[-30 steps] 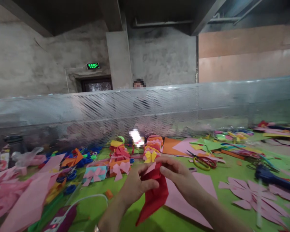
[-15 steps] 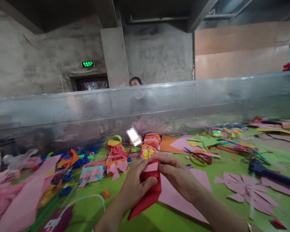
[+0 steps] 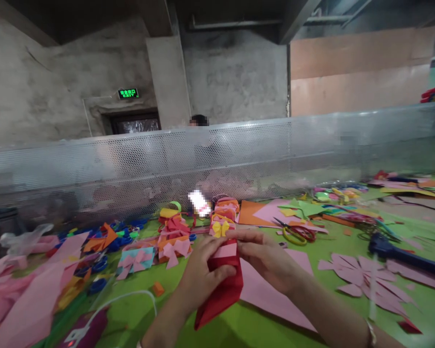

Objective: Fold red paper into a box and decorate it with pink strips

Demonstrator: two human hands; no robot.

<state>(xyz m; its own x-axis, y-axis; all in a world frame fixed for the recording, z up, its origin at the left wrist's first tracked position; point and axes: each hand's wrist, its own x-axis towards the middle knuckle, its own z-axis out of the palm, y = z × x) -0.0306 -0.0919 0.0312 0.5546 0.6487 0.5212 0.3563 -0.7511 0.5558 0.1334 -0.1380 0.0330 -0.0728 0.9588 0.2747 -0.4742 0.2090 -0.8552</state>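
A folded red paper piece (image 3: pixel 223 295) with a pink strip (image 3: pixel 226 250) across its upper end is held up over the green table. My left hand (image 3: pixel 205 270) grips its left side, thumb lying across the front and fingers behind. At the top right edge, my right hand (image 3: pixel 263 253) pinches the same paper; some of its fingertips are hidden behind it. Below the right forearm lies a pink paper sheet (image 3: pixel 275 299). Just beyond my fingers sits a small paper item with a yellow bow (image 3: pixel 221 228).
Scissors with yellow and red handles (image 3: pixel 299 234) lie right of centre. Farther right are pink petal cut-outs (image 3: pixel 358 275) and a dark blue glue gun (image 3: pixel 402 256). Paper bows (image 3: pixel 136 261) and pink strips crowd the left. A perforated metal divider (image 3: pixel 239 154) stands behind; a person sits beyond it.
The view has shifted slightly. Both hands keep hold of the red paper, whose lower end has swung a little to the right. The person behind the divider has turned their head.
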